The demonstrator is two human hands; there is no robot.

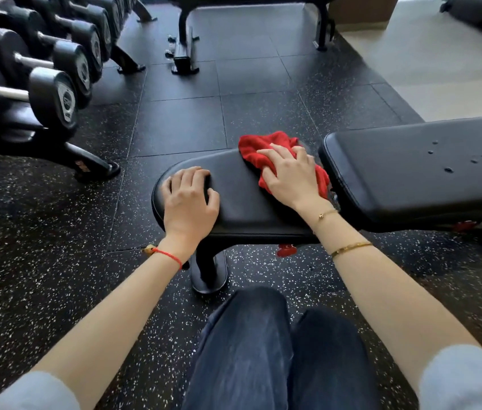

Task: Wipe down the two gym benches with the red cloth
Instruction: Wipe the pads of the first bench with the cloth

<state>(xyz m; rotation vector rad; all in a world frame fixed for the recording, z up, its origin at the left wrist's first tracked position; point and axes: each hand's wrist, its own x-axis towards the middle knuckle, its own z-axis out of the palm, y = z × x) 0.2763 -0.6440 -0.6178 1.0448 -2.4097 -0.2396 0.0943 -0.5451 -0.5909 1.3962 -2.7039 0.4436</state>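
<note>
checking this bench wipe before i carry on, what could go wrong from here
1. The droplets on the back pad may get missed, since the right hand works the red cloth on the seat pad.
2. The cloth is bunched, so it may leave streaks.
3. The spot under the left hand may stay unwiped.

Worn on the head, looking forward and steeply down, close above the near counter; floor stretching far ahead.

Open floor beyond seat pad; dumbbell rack seemingly crowding left
</note>
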